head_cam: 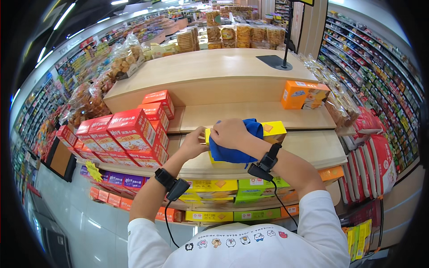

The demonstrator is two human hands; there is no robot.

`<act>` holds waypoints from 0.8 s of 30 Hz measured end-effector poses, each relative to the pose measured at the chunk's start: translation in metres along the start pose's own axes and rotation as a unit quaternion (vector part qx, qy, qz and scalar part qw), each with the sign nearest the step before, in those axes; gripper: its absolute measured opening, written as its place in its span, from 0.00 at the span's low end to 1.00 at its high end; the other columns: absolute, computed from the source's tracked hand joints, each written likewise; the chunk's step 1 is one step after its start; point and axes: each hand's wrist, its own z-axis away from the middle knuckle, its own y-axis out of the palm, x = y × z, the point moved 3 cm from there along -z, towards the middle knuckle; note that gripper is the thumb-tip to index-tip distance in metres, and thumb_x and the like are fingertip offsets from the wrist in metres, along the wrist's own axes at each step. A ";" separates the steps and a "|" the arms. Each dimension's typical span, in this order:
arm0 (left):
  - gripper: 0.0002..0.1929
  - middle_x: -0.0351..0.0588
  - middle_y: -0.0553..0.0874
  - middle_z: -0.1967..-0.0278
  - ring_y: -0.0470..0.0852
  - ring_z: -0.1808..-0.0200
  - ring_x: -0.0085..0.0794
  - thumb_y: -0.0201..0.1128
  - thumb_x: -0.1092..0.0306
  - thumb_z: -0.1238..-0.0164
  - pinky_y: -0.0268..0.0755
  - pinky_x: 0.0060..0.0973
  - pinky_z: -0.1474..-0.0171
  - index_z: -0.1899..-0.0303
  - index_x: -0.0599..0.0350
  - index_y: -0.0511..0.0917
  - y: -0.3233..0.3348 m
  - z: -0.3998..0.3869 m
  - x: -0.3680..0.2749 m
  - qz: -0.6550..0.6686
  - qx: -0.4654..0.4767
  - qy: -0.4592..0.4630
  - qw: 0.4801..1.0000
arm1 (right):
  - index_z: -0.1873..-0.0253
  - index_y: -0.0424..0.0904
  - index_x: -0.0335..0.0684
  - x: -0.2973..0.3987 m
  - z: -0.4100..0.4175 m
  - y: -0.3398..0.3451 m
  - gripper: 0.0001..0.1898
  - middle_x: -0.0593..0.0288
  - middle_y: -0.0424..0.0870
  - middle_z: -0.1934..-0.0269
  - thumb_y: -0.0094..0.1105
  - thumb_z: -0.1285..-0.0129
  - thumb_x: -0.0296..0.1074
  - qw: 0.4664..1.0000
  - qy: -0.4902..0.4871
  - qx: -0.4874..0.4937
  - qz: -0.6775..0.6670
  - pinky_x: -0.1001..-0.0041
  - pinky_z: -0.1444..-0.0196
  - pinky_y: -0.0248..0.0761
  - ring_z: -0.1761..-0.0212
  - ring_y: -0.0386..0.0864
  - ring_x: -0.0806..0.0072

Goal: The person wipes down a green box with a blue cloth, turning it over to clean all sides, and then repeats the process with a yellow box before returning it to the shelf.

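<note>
My left hand point(193, 144) grips the left end of a yellow cardboard box point(275, 130), fingers at its edge. My right hand point(231, 134) is closed on a blue cloth point(253, 129), which is pressed over the box and hides its middle. Yellow card shows on both sides of the cloth; whether it is all one box I cannot tell. The box is above the light wooden stepped shelf point(310, 144). Stacked red snack cartons point(129, 130) are left of my left hand. An orange carton point(303, 94) stands on the step behind, to the right.
Yellow point(218, 189) and green cartons point(258, 191) fill the lower shelves, with purple cartons point(132, 181) further left. A black sign stand point(276, 62) stands on the top shelf. Bagged goods point(368, 167) are stacked at the right. Cables point(285, 201) hang from both wrist devices.
</note>
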 end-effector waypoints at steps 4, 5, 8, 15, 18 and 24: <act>0.31 0.54 0.81 0.54 0.82 0.50 0.41 0.76 0.69 0.57 0.75 0.30 0.52 0.49 0.62 0.69 -0.001 0.000 -0.004 -0.007 0.019 -0.009 1.000 | 0.71 0.83 0.39 -0.027 0.016 -0.013 0.17 0.50 0.82 0.74 0.48 0.42 0.44 1.000 0.002 0.022 0.003 0.62 0.66 0.75 0.71 0.81 0.54; 0.31 0.54 0.81 0.54 0.82 0.50 0.41 0.76 0.69 0.57 0.75 0.30 0.52 0.49 0.62 0.69 -0.001 0.001 -0.003 -0.007 0.021 -0.009 1.000 | 0.71 0.83 0.39 -0.034 0.020 -0.019 0.17 0.50 0.82 0.74 0.48 0.42 0.44 1.000 0.005 0.023 0.003 0.62 0.66 0.75 0.71 0.81 0.54; 0.31 0.54 0.81 0.54 0.81 0.50 0.41 0.76 0.69 0.56 0.75 0.30 0.52 0.49 0.62 0.69 -0.001 0.002 -0.004 -0.016 0.015 -0.016 1.000 | 0.73 0.81 0.39 -0.064 0.039 -0.033 0.16 0.50 0.81 0.74 0.48 0.43 0.44 0.999 0.032 0.036 0.009 0.60 0.67 0.73 0.71 0.80 0.54; 0.30 0.52 0.80 0.55 0.81 0.50 0.40 0.75 0.70 0.56 0.75 0.30 0.53 0.49 0.61 0.69 -0.001 0.003 -0.012 -0.033 0.012 -0.028 0.999 | 0.73 0.81 0.40 -0.117 0.071 -0.061 0.15 0.51 0.81 0.75 0.50 0.44 0.43 0.995 0.062 0.058 0.050 0.61 0.67 0.73 0.71 0.80 0.55; 0.30 0.52 0.80 0.56 0.81 0.51 0.40 0.75 0.71 0.56 0.75 0.30 0.53 0.49 0.60 0.70 0.001 0.000 -0.010 -0.023 0.009 -0.028 0.999 | 0.75 0.81 0.39 -0.118 0.071 -0.061 0.15 0.51 0.81 0.76 0.50 0.45 0.43 0.998 0.029 0.029 0.055 0.62 0.68 0.73 0.73 0.79 0.55; 0.29 0.51 0.81 0.56 0.82 0.51 0.40 0.74 0.73 0.57 0.75 0.30 0.55 0.50 0.59 0.70 0.001 0.003 -0.012 0.002 0.003 -0.036 0.999 | 0.77 0.81 0.39 -0.086 0.054 -0.050 0.15 0.51 0.80 0.78 0.50 0.46 0.42 0.998 -0.003 0.029 0.055 0.62 0.68 0.73 0.75 0.79 0.55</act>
